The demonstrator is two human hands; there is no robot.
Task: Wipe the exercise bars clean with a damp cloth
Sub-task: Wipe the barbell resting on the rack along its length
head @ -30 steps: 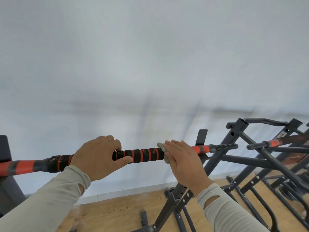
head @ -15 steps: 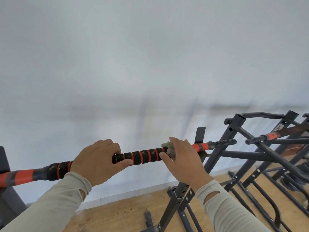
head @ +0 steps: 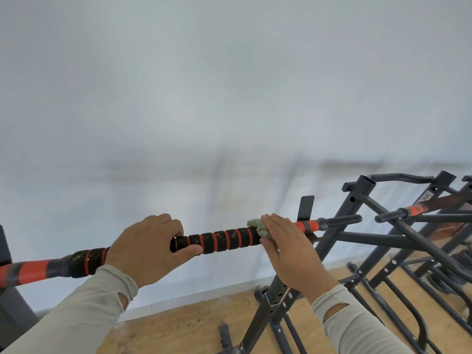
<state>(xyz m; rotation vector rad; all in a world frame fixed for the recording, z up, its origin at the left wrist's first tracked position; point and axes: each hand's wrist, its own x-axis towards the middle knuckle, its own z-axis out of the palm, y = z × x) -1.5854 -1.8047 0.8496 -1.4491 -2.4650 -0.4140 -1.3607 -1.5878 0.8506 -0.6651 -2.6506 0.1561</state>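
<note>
Two bare hands emerge from long beige sleeves (head: 84, 318), each cuff slit with a thumbhole (head: 336, 309) left open at the wrist.

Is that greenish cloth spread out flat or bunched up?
Bunched up: the cloth shows as a crumpled wad on the bar beside the right hand covering it.
</note>
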